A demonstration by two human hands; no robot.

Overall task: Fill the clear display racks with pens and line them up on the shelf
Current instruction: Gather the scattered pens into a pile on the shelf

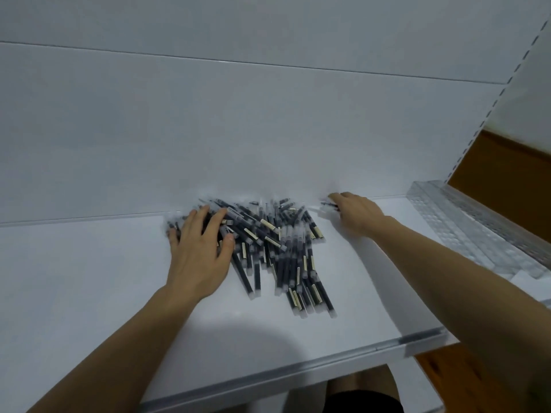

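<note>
A loose heap of several dark pens (pixel 268 248) with clear caps lies on the white shelf (pixel 89 278), near its back wall. My left hand (pixel 199 248) rests flat on the heap's left side, fingers spread over the pens. My right hand (pixel 356 216) reaches to the right of the heap, near the back wall, and its fingers curl round a stray pen (pixel 328 205). Clear display racks (pixel 465 231) lie in a row at the shelf's right end, apart from both hands.
The white back panel (pixel 238 129) rises straight behind the pens. A slotted upright (pixel 492 108) borders the shelf on the right, with brown board (pixel 501 180) beyond it. The shelf's front edge (pixel 298 368) runs across the lower view.
</note>
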